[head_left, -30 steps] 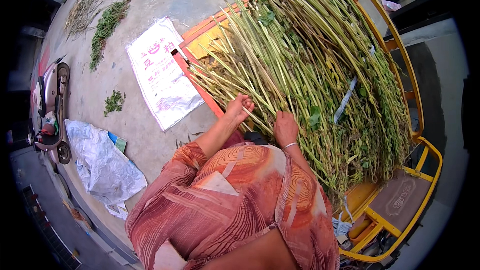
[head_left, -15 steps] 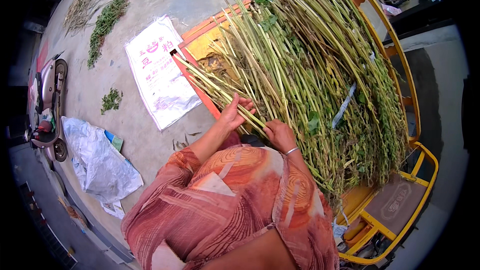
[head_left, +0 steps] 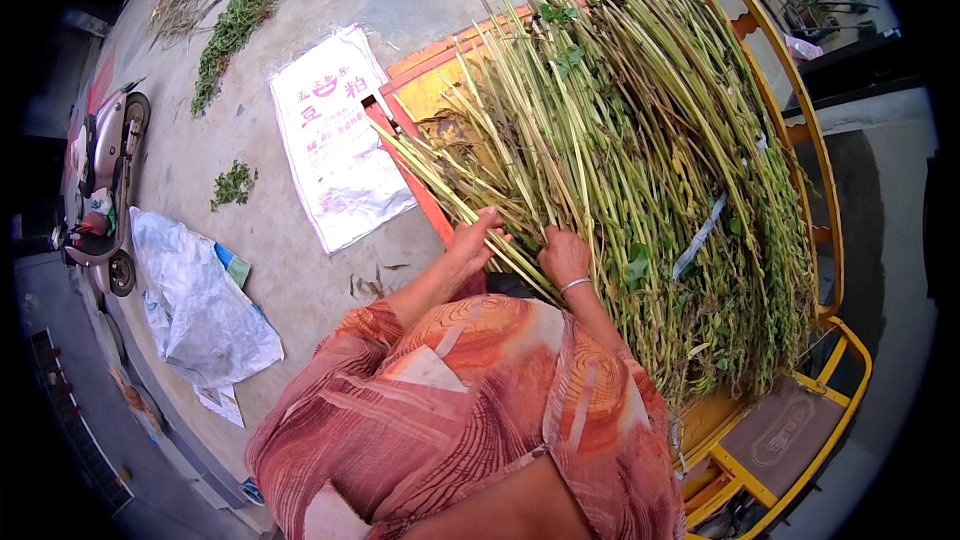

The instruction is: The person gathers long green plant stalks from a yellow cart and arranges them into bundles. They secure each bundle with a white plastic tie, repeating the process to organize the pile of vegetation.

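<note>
Long green and yellowish plant stalks [head_left: 640,170] lie in a thick heap across an orange and yellow cart bed [head_left: 440,95]. At the heap's near left edge, my left hand [head_left: 474,243] is closed round a thin bundle of pale stalks [head_left: 420,166], whose cut ends point to the far left. My right hand [head_left: 566,258], with a silvery bangle on the wrist, is beside it at the heap's edge. Its fingers are closed on stalks there, their tips partly hidden. A pale strip [head_left: 700,238] lies among the stalks on the right.
A white printed sack [head_left: 340,150] lies on the concrete left of the cart. Further left are a crumpled whitish sheet [head_left: 205,305], green plant bits [head_left: 234,186] and a parked scooter [head_left: 112,180]. The cart's yellow rail [head_left: 815,155] bounds the heap's right side.
My right hand has moved off the thin bundle, a little up and right, to stalks at the heap's edge. My left hand still holds the bundle. The view has shifted slightly.
</note>
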`<action>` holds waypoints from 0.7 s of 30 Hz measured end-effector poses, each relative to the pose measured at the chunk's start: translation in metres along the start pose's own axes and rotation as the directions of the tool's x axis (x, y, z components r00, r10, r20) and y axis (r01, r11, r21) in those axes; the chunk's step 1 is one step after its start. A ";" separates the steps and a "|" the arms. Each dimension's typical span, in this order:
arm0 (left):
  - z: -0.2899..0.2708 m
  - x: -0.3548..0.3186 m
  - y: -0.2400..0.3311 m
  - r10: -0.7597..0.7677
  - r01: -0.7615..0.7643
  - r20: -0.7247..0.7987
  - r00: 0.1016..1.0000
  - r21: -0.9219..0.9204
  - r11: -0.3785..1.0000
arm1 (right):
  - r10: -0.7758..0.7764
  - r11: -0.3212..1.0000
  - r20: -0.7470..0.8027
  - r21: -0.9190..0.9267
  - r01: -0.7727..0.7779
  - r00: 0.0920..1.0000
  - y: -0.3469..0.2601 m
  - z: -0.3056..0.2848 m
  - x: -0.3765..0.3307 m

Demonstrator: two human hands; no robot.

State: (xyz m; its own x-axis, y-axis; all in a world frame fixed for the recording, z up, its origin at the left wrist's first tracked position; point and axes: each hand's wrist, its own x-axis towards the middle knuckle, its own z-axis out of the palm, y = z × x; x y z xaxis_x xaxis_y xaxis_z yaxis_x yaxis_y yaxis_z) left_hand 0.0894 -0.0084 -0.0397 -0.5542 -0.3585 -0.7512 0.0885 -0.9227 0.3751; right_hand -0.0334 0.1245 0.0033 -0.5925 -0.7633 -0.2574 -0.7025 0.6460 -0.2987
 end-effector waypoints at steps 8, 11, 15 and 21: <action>0.020 -0.013 0.018 0.109 -0.118 0.235 0.966 0.025 0.993 | -0.206 0.827 0.021 0.538 0.163 0.978 0.043 -0.014 -0.041; 0.021 -0.012 0.023 0.159 -0.177 0.235 0.959 0.059 0.982 | -0.199 0.804 0.176 0.592 0.058 0.964 0.058 -0.020 -0.049; 0.024 -0.004 0.027 0.139 -0.150 0.285 0.948 0.017 0.988 | -0.279 0.843 0.297 0.532 0.085 0.913 0.057 -0.034 -0.048; 0.032 0.004 0.021 0.098 -0.082 0.250 0.963 -0.076 0.994 | -0.219 0.608 0.194 0.794 -0.022 0.956 0.074 -0.012 -0.051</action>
State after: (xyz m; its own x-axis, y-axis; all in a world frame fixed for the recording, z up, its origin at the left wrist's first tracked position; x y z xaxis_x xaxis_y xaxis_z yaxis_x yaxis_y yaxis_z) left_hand 0.0621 -0.0246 -0.0177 -0.7318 -0.4008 -0.5512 0.1964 -0.8985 0.3925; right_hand -0.0601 0.2114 0.0058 -0.3364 -0.8706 -0.3591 -0.1009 0.4125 -0.9054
